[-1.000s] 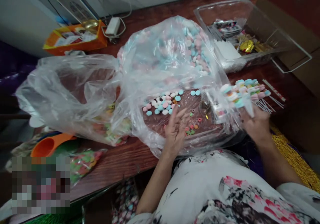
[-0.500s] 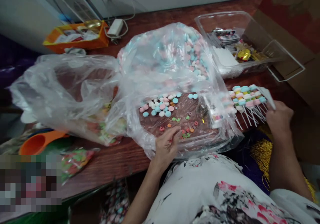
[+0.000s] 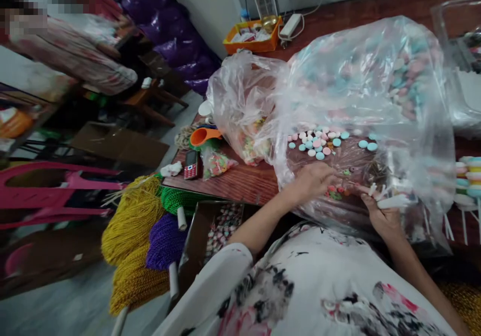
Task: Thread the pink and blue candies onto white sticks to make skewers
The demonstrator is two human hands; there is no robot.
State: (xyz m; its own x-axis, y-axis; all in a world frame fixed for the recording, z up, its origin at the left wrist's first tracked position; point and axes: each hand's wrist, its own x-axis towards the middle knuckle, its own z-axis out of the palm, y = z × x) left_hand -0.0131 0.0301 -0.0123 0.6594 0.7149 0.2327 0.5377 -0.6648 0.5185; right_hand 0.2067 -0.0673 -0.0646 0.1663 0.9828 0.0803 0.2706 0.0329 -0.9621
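My left hand [image 3: 313,180] reaches low over the clear plastic sheet, its fingers stretched toward small red and green rings [image 3: 338,190]. My right hand [image 3: 385,218] is closed round a bunch of thin white sticks [image 3: 394,201], whose ends point left and right. Just beyond my hands lie loose pink, white and blue round pieces [image 3: 317,143]. Behind them a big clear bag [image 3: 349,75] bulges with more of the same pieces. At the right edge, striped stacks of pieces on white sticks [image 3: 468,178] lie partly out of view.
A second clear bag [image 3: 244,100], an orange scoop [image 3: 203,135], a small packet of rings [image 3: 216,163] and a phone [image 3: 191,164] are on the left. Below are yarn bundles [image 3: 131,221] and a box of pieces [image 3: 223,226]. Another person [image 3: 86,60] is at far left.
The view has swung left. My right hand has come from the striped stacks to the front of the sheet, bringing the white sticks. My left hand stays near the rings.
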